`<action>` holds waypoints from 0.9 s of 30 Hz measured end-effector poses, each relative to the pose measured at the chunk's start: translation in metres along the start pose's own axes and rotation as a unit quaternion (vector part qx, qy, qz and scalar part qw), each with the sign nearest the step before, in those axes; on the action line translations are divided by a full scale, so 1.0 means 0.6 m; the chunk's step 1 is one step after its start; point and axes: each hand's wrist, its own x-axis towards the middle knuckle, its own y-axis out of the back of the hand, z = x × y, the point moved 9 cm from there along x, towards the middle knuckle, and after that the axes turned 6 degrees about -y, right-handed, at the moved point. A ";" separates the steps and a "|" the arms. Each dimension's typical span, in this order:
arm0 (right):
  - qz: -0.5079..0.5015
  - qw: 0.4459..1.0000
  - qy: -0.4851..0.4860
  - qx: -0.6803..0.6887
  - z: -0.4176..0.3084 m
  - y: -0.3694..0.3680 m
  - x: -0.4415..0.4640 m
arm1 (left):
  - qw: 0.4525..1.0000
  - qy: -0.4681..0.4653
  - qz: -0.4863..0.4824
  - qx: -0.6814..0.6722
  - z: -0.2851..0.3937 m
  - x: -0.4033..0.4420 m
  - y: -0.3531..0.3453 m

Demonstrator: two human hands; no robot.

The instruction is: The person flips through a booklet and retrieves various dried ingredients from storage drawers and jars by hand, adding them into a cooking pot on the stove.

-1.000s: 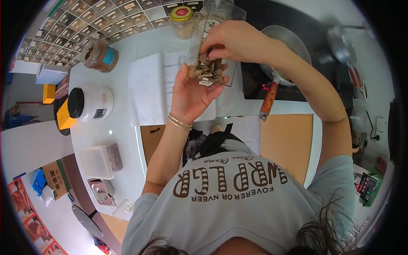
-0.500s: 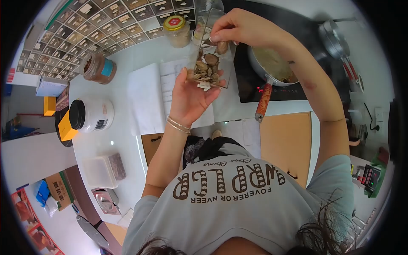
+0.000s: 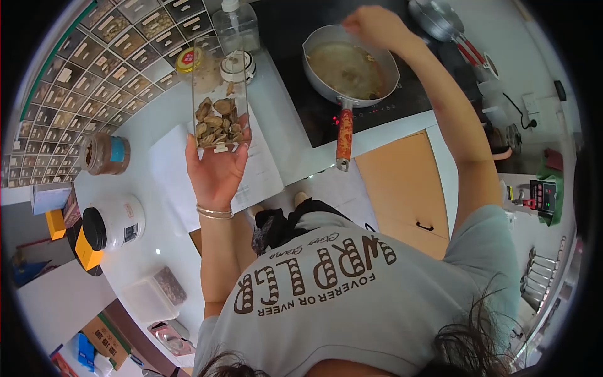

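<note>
My left hand (image 3: 217,176) grips a clear plastic drawer (image 3: 220,148) with a small white pull, held tilted over the counter. Several brown, dried, shell-like pieces (image 3: 218,120) lie at its near end. My right hand (image 3: 375,26) is above the far right rim of a saucepan (image 3: 319,87), its fingers curled together and slightly blurred. Whatever those fingers hold, if anything, cannot be made out. Cloudy yellowish liquid (image 3: 347,70) with some bits in it fills part of the pan. The pan's worn red handle (image 3: 344,135) points toward me.
The saucepan sits on a black cooktop (image 3: 289,69) with red lights. Jars and a pump bottle (image 3: 235,28) stand behind the drawer. White paper (image 3: 257,169) lies under my left hand. A wall of small labelled drawers (image 3: 107,69) is at left, near a white tub (image 3: 122,220).
My right hand has left the drawer and moved right, over the saucepan. The clear drawer shows fewer large pieces at its far end. The view has shifted right.
</note>
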 end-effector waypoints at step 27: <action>0.010 0.831 0.493 0.256 -1.340 0.050 0.131 | 0.856 -0.365 0.179 0.318 0.463 -0.508 0.035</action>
